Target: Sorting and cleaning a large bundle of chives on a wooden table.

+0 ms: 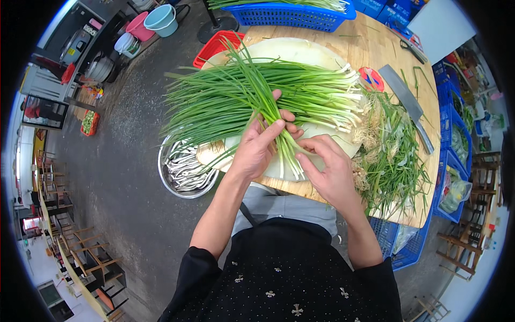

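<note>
My left hand (259, 141) grips a bunch of green onions (263, 90), their white ends pointing down toward me. At those white ends is my right hand (322, 161), thumb and forefinger pinched on a pale strand or stalk. Behind both hands a large pile of green onions (225, 92) lies across a round whitish cutting board (293, 46), leaves to the left, white ends to the right. Right of the board lies a heap of trimmed roots and leaves (392, 153). A cleaver (404, 90) rests on the wooden table beyond it.
A steel bowl of dark and white strips (189, 169) sits at the left table edge. A red basket (211, 48) and a blue basket of greens (289, 17) stand at the far side, scissors (412, 50) at the far right. Blue crates (452, 137) line the right side.
</note>
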`<state>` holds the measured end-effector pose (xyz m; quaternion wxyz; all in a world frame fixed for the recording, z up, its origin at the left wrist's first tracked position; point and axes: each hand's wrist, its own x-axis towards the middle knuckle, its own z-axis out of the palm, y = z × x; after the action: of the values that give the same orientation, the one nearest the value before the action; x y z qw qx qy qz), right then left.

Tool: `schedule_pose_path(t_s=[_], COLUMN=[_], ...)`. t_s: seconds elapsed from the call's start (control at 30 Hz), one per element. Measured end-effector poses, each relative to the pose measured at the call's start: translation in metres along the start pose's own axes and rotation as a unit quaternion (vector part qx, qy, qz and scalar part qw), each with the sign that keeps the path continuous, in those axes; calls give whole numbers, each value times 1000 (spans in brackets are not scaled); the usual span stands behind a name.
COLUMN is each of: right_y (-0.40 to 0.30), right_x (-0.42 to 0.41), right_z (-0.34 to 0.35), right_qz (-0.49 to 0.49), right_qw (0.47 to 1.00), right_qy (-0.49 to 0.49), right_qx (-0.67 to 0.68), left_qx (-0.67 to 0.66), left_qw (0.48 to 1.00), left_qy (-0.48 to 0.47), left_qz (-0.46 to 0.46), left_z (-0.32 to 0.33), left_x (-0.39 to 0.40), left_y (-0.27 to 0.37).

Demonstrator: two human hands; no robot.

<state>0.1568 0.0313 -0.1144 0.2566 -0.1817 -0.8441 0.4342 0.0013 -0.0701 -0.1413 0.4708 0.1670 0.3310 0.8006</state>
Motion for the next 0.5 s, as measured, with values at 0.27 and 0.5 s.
schedule_pose_path(t_s=[0.27, 0.5], right_y=[7, 10], right_x=[1, 3], right_z=[12, 11], right_qz=[71, 82], right_qw=[992, 986], right_qy=[5, 59], right_qx=[107, 135], left_qx=[14, -40], left_qw=[1000, 999], left_qy=[-2, -7], left_qz=[4, -29], left_z=[-5, -1], left_x=[0, -1], left_y=[-1, 7])
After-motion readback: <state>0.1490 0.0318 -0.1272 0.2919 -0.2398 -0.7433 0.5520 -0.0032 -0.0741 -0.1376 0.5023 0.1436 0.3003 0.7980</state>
